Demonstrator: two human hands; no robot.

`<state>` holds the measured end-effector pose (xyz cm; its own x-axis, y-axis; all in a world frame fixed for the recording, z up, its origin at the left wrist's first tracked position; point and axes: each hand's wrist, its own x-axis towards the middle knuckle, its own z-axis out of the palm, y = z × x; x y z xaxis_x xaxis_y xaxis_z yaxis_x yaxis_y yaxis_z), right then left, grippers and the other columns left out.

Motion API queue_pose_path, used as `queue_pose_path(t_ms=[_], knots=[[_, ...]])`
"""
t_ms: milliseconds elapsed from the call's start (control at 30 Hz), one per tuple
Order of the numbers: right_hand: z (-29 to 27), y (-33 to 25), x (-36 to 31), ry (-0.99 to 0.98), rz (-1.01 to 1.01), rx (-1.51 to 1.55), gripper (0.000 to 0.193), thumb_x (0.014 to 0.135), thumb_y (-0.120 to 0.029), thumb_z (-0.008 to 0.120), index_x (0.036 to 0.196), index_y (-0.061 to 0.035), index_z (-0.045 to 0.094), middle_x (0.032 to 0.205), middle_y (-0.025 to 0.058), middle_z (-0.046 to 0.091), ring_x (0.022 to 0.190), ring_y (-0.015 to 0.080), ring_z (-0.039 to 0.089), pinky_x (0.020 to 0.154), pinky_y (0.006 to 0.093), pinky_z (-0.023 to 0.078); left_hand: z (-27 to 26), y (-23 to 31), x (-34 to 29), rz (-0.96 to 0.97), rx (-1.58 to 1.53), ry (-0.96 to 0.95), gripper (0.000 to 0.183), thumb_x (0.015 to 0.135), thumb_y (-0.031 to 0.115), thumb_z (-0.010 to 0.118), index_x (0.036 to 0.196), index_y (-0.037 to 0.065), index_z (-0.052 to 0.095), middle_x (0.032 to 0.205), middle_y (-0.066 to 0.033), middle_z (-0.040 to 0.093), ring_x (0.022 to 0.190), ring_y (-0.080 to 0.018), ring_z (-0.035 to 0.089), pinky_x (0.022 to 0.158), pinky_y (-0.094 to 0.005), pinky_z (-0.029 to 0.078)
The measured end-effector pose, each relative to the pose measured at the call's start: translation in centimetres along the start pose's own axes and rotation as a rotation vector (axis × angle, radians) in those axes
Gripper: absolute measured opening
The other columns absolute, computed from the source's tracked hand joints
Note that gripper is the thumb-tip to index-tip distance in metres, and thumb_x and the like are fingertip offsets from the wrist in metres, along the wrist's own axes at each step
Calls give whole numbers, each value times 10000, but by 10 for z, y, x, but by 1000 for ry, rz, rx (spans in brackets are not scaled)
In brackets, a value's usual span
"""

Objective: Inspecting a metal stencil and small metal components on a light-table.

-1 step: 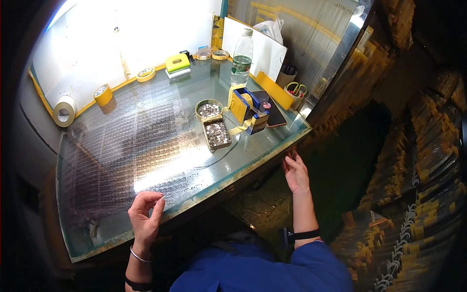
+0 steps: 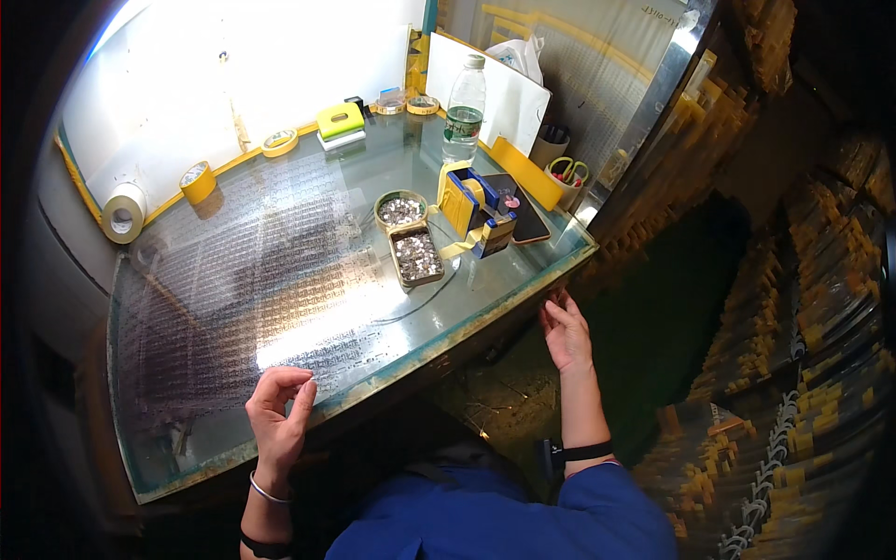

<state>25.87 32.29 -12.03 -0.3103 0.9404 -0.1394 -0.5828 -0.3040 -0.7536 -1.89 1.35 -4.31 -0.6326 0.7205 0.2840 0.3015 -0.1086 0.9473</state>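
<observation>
Head view, left hand (image 2: 277,413) on glass table (image 2: 280,271) edge

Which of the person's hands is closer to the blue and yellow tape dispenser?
The right hand. It sits at the table's near right edge, just below the tape dispenser. The left hand rests on the glass tabletop far off toward the near left edge.

Glass tabletop (image 2: 280,280): large, patterned, glare-lit, edge touched by both hands. Left hand (image 2: 278,415) curled at the 7 o'clock edge; right hand (image 2: 566,329) held under the 4 o'clock edge.
</observation>
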Motion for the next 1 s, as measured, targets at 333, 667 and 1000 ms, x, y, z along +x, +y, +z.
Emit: queue_pose_path(t_ms=[333, 667, 1000], knots=[[-13, 23, -5, 183, 189, 395, 311, 788, 56, 547, 1079, -39, 492, 1012, 107, 570, 933, 225, 580, 826, 323, 501, 1, -1, 2, 1, 5, -10, 69, 817, -8, 615, 885, -3, 609, 924, -53, 568, 826, -88, 553, 714, -203, 456], [80, 30, -85, -745, 588, -681, 173, 867, -170, 615, 925, -7, 617, 791, 52, 634, 725, 115, 614, 685, 242, 509, 2, 6, 2, 200, 302, -10, 188, 722, 41, 708, 900, 26, 650, 886, -84, 612, 751, -154, 573, 645, -244, 470], [168, 27, -100, -1053, -559, -983, 250, 715, -49, 712, 958, -52, 652, 916, 100, 639, 864, 229, 617, 736, 291, 485, 14, 5, -5, 735, 758, -118, 244, 648, 140, 771, 866, 128, 662, 906, -30, 612, 835, -215, 561, 720, -337, 445]])
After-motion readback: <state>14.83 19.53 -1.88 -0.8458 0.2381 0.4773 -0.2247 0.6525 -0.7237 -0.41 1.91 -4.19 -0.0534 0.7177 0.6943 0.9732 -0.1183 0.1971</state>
